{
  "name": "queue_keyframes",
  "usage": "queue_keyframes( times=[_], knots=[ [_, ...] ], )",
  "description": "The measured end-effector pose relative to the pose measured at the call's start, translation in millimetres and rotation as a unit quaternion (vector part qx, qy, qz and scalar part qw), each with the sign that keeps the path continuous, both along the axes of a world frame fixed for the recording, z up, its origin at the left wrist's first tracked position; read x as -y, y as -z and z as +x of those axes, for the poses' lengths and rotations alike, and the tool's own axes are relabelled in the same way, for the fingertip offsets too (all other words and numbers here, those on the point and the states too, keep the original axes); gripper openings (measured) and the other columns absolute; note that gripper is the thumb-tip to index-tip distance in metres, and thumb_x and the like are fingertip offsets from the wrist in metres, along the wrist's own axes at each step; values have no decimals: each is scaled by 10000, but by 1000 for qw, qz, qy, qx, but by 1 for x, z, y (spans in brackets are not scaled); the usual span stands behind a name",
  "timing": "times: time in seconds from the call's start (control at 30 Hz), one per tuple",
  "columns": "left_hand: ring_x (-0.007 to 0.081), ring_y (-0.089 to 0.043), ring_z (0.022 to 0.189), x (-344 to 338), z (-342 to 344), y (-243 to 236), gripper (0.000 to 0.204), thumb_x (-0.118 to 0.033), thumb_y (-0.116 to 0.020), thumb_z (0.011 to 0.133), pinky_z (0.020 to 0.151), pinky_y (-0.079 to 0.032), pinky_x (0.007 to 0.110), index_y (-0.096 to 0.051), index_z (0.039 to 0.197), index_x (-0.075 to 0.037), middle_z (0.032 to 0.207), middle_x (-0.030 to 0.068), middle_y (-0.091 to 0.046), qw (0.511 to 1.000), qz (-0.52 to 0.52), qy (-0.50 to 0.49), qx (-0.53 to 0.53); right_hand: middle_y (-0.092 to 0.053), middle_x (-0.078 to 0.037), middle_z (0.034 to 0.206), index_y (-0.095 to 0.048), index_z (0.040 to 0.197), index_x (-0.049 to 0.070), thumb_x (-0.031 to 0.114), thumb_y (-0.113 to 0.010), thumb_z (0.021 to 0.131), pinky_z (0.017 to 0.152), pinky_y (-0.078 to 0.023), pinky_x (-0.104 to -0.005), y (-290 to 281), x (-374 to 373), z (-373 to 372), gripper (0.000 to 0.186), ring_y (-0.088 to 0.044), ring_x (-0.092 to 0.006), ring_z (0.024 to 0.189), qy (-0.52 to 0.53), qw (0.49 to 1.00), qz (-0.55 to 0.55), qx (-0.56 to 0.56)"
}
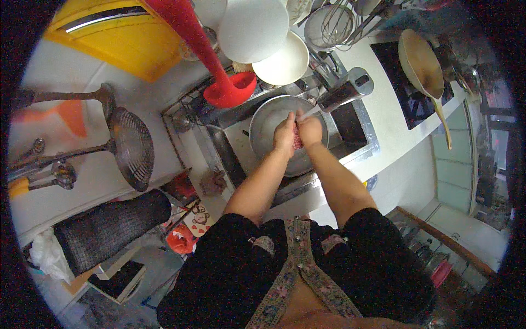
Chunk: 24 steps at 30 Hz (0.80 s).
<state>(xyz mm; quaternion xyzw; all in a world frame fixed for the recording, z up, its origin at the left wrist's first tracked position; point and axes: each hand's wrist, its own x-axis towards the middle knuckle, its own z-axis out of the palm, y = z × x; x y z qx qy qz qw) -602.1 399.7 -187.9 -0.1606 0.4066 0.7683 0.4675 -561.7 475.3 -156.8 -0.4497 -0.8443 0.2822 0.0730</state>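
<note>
Both my hands are together over a round metal bowl [262, 122] in the steel sink [236, 143]. My left hand [284, 134] and my right hand [311, 130] are closed around a small red, mottled lump [297, 137]. Only a strip of it shows between the palms, so its kind cannot be made out. The wide steel faucet [345, 91] reaches in from the upper right, its end close to my right fingers. A pale streak runs from it toward my hands. The bottom of the bowl is partly hidden by my hands and wrists.
A red ladle [230, 90] hangs above the sink's far left. White bowls [282, 59] and a whisk [342, 30] are behind the sink. To the right, a pan [421, 63] rests on a black cooktop [394, 66]. A skimmer [131, 149] hangs at the left.
</note>
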Motion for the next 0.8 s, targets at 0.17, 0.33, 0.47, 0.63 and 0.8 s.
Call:
queue_keyframes(
  times=[0.17,0.33,0.47,0.63,0.8],
  knots=[
    [181,-617,881,24,-33,-10,409,-455,-664,896,785,-507,334,-626,1047,-77,994,48,-650,972,-159,15,-173,-656,-31,722,-692,887,43,446,-682,875,585,-474,-278,7,-41,15,404,-609,-148,622,68,835,-509,-200],
    [284,-548,1103,102,-58,-4,533,-203,-772,785,951,-444,396,-542,1229,-19,1168,136,-622,728,-383,102,-560,-678,-62,948,-629,903,87,254,-791,795,725,-489,-322,30,-61,18,257,-641,-211,851,-115,945,-278,-130],
    [366,-435,1275,139,-35,-16,625,-172,-764,738,1057,-384,431,-506,1289,-32,1361,199,-486,645,-475,208,-561,-691,-115,993,-644,935,88,178,-732,773,764,-512,-420,52,-74,24,206,-656,-315,920,-347,924,134,90],
    [309,-396,1356,148,-16,-23,417,-203,-650,782,1176,-226,480,-649,1178,-73,1353,123,-537,274,-233,488,-795,-679,-147,987,-659,1002,94,359,-659,808,806,-519,-460,47,-36,64,328,-651,-344,960,-510,802,52,307],
    [296,-624,1051,127,-7,-13,234,-170,-599,811,1018,-423,494,-720,1008,-135,1020,93,-690,248,-230,635,-695,-695,-142,975,-633,1002,54,295,-674,843,817,-525,-419,23,-16,65,292,-676,-320,905,-466,837,-151,242]
  ],
)
